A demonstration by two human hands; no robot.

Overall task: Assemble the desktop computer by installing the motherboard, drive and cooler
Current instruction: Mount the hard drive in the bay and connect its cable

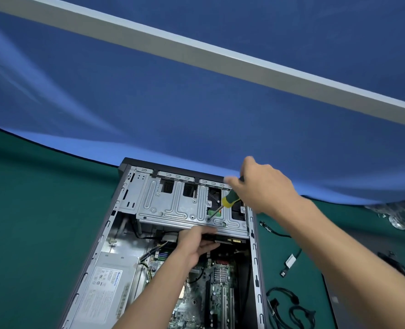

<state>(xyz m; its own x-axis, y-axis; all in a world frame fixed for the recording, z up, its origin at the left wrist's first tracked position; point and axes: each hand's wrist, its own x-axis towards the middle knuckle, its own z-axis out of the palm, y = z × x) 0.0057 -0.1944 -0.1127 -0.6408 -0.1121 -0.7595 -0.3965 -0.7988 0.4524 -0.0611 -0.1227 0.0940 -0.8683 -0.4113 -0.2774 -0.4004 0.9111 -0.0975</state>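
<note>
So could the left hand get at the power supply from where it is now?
Probably yes. The left hand holds something under the edge of the drive cage, and the power supply lies just beside its forearm, top uncovered. Only a few loose wires sit between; it would have to let go first.
</note>
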